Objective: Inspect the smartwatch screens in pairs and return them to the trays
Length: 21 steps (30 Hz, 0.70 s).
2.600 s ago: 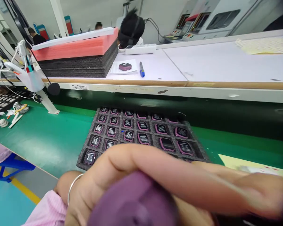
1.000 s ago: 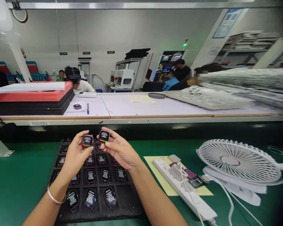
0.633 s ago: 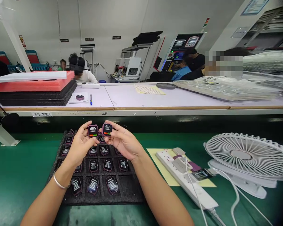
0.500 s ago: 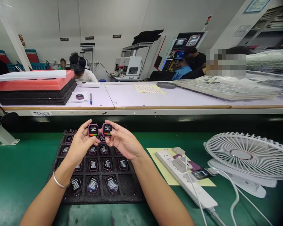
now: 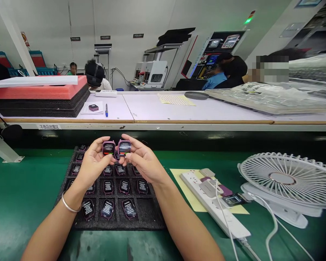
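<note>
My left hand (image 5: 93, 165) pinches a small purple watch body (image 5: 108, 148) with a lit screen. My right hand (image 5: 142, 163) grips a second purple watch body (image 5: 124, 147) right beside it, the two nearly touching. Both are held above the far part of a black foam tray (image 5: 149, 217) whose pockets hold several more purple watch bodies with lit screens. A silver bangle is on my left wrist.
A white power strip (image 5: 220, 214) with plugs and a watch body on a cable lies on yellow paper at the right. A white fan (image 5: 285, 181) lies face up further right. A raised white shelf (image 5: 179, 108) carries stacked foam sheets (image 5: 40, 99), a pen and another watch body. People work beyond.
Earlier my hands were close to the camera with a purple watch body. Since then they have held two watch bodies over the tray, bringing them closer together and slightly higher.
</note>
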Each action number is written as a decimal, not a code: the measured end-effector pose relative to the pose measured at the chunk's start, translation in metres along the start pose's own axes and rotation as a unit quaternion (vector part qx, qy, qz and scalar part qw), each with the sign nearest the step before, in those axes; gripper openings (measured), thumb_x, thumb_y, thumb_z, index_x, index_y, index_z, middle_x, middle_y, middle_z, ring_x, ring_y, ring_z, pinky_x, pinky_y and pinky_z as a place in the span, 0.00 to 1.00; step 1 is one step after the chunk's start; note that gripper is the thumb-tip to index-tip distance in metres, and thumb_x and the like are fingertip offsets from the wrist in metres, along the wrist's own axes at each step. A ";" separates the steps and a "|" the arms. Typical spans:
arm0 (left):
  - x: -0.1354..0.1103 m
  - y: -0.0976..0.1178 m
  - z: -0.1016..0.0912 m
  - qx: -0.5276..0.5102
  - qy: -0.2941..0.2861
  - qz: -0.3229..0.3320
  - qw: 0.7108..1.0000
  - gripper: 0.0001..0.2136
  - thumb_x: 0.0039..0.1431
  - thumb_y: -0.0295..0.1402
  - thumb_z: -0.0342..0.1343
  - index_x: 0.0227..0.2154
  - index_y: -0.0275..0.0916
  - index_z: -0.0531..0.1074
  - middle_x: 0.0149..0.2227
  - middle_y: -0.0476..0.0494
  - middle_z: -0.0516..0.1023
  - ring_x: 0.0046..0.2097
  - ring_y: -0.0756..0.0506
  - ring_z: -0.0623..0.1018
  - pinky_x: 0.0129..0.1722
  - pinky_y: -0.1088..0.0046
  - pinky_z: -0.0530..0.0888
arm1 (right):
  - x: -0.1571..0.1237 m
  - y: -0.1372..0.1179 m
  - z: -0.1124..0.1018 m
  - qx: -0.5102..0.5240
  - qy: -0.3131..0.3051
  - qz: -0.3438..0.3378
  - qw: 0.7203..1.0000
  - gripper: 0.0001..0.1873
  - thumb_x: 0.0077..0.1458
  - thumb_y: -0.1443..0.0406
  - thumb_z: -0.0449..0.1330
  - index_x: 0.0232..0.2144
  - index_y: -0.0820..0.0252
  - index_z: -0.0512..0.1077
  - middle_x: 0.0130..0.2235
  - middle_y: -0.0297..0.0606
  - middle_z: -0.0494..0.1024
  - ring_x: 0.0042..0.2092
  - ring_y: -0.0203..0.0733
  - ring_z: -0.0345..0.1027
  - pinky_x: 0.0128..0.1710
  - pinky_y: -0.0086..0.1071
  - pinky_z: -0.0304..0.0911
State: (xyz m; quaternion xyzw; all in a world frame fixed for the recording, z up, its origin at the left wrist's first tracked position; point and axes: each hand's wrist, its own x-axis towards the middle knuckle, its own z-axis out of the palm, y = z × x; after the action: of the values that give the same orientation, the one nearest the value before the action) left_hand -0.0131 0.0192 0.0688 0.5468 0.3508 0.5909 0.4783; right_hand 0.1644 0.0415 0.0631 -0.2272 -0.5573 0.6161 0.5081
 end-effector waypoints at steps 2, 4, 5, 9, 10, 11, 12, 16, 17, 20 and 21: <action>0.000 0.000 0.000 0.003 0.004 0.004 1.000 0.22 0.53 0.28 0.63 0.51 0.39 0.69 0.41 0.47 0.77 0.30 0.53 0.79 0.31 0.76 0.79 | 0.000 0.000 0.001 -0.003 0.000 -0.001 1.000 0.32 0.54 0.69 0.64 0.61 0.56 0.66 0.41 0.38 0.79 0.32 0.35 0.73 0.32 0.33 0.71; 0.001 0.000 0.000 0.004 0.005 0.008 1.000 0.22 0.53 0.29 0.64 0.51 0.39 0.69 0.40 0.47 0.77 0.30 0.53 0.79 0.31 0.76 0.79 | -0.001 -0.001 0.001 -0.003 0.002 -0.005 1.000 0.31 0.54 0.68 0.64 0.60 0.55 0.66 0.39 0.36 0.78 0.32 0.36 0.73 0.32 0.33 0.71; 0.001 0.001 0.001 0.003 0.004 0.010 1.000 0.22 0.53 0.29 0.64 0.52 0.39 0.69 0.41 0.46 0.77 0.30 0.53 0.79 0.31 0.76 0.80 | -0.001 -0.001 0.001 -0.002 0.003 -0.006 1.000 0.31 0.54 0.68 0.64 0.60 0.54 0.67 0.38 0.35 0.78 0.32 0.37 0.73 0.32 0.34 0.71; 0.000 0.002 0.001 -0.005 -0.007 0.010 1.000 0.25 0.52 0.27 0.63 0.54 0.39 0.69 0.45 0.44 0.78 0.32 0.52 0.81 0.37 0.72 0.82 | -0.002 -0.002 0.002 0.012 0.006 -0.006 1.000 0.32 0.51 0.71 0.64 0.59 0.53 0.67 0.38 0.35 0.77 0.34 0.37 0.73 0.35 0.34 0.71; -0.001 0.003 0.000 -0.006 -0.009 0.009 1.000 0.25 0.52 0.27 0.62 0.55 0.39 0.69 0.45 0.43 0.78 0.32 0.51 0.81 0.37 0.72 0.82 | -0.002 -0.002 0.002 0.013 0.008 -0.007 1.000 0.31 0.51 0.71 0.64 0.58 0.53 0.67 0.38 0.34 0.77 0.33 0.37 0.73 0.34 0.34 0.70; -0.001 0.003 0.000 -0.006 -0.010 0.007 1.000 0.24 0.53 0.27 0.61 0.55 0.38 0.69 0.45 0.43 0.78 0.32 0.51 0.82 0.37 0.71 0.82 | -0.002 -0.003 0.002 0.012 0.010 -0.007 1.000 0.30 0.51 0.71 0.64 0.57 0.54 0.68 0.37 0.34 0.77 0.32 0.36 0.73 0.33 0.34 0.70; -0.002 0.003 -0.001 -0.007 -0.011 0.003 1.000 0.24 0.54 0.27 0.60 0.55 0.38 0.70 0.45 0.43 0.78 0.32 0.50 0.82 0.37 0.71 0.82 | -0.002 -0.003 0.003 0.009 0.012 -0.008 1.000 0.28 0.51 0.70 0.64 0.55 0.54 0.68 0.37 0.34 0.77 0.31 0.36 0.72 0.32 0.33 0.69; -0.004 0.003 -0.001 -0.004 -0.012 -0.014 1.000 0.21 0.57 0.30 0.58 0.54 0.37 0.71 0.43 0.43 0.79 0.31 0.48 0.83 0.34 0.70 0.83 | -0.001 -0.004 0.004 -0.013 0.021 -0.008 1.000 0.21 0.53 0.65 0.66 0.50 0.55 0.70 0.35 0.34 0.76 0.28 0.35 0.71 0.28 0.31 0.66; -0.005 0.004 -0.001 -0.002 -0.010 -0.016 1.000 0.20 0.57 0.30 0.58 0.54 0.37 0.72 0.43 0.44 0.79 0.30 0.48 0.83 0.33 0.70 0.83 | -0.001 -0.004 0.005 -0.016 0.022 -0.009 1.000 0.20 0.53 0.64 0.66 0.48 0.56 0.70 0.35 0.34 0.76 0.28 0.34 0.71 0.27 0.31 0.65; -0.005 0.004 0.001 0.006 -0.003 -0.018 1.000 0.19 0.57 0.32 0.59 0.53 0.37 0.72 0.42 0.44 0.80 0.29 0.49 0.83 0.32 0.71 0.83 | -0.001 -0.003 0.005 -0.022 0.027 -0.013 0.999 0.18 0.52 0.62 0.68 0.45 0.56 0.71 0.34 0.32 0.75 0.26 0.32 0.69 0.26 0.29 0.64; -0.005 0.004 0.002 0.008 -0.002 -0.020 1.000 0.19 0.57 0.32 0.59 0.53 0.37 0.73 0.42 0.44 0.80 0.29 0.49 0.83 0.32 0.71 0.83 | -0.001 -0.002 0.005 -0.025 0.030 -0.015 0.999 0.18 0.52 0.62 0.68 0.45 0.56 0.71 0.33 0.32 0.75 0.26 0.32 0.69 0.25 0.29 0.63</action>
State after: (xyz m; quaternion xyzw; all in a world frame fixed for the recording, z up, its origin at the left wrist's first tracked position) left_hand -0.0125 0.0128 0.0713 0.5451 0.3651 0.5773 0.4861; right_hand 0.1612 0.0384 0.0664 -0.2494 -0.5604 0.5876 0.5278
